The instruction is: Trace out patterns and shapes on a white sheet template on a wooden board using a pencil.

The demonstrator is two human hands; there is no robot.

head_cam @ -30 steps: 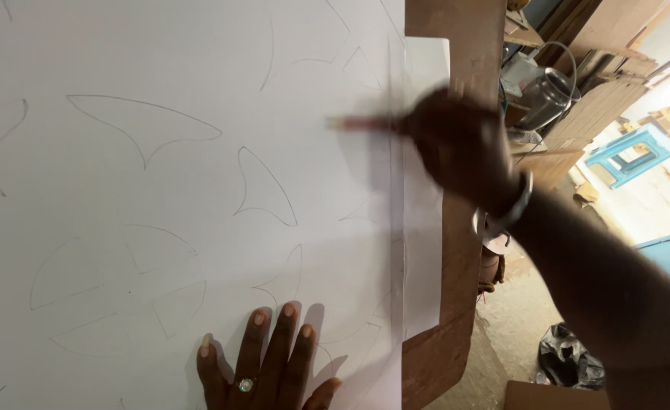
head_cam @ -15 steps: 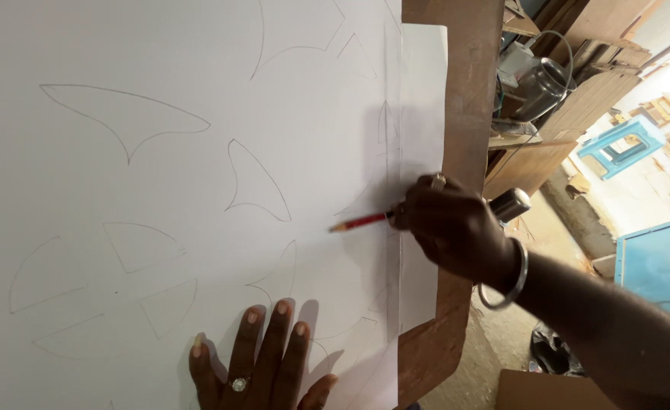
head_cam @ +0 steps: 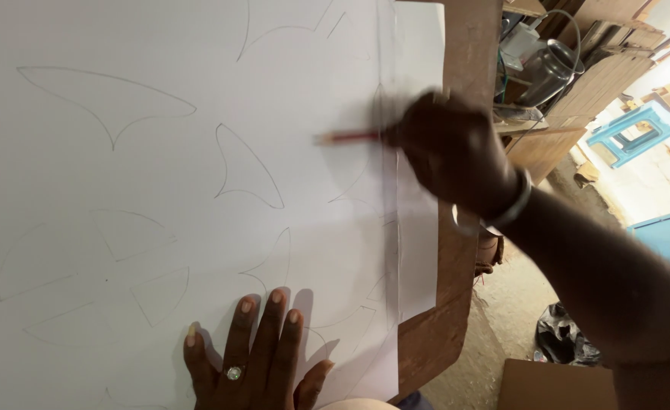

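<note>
Right hand [head_cam: 456, 156] is gripping a red pencil [head_cam: 348, 137] mid-frame, probably touching the white sheet [head_cam: 160, 152]; left hand [head_cam: 255, 357] is pressing flat at the bottom.

A brown wooden board [head_cam: 468, 45] lay beneath the work surface. Behind it sat a metal kettle [head_cam: 545, 72] (partly hidden by clutter) and stacked wooden planks [head_cam: 605, 76]. A blue stool [head_cam: 633, 130] stood farther right. A black plastic bag [head_cam: 567, 343] and a cardboard box [head_cam: 551, 386] rested on the floor.
</note>
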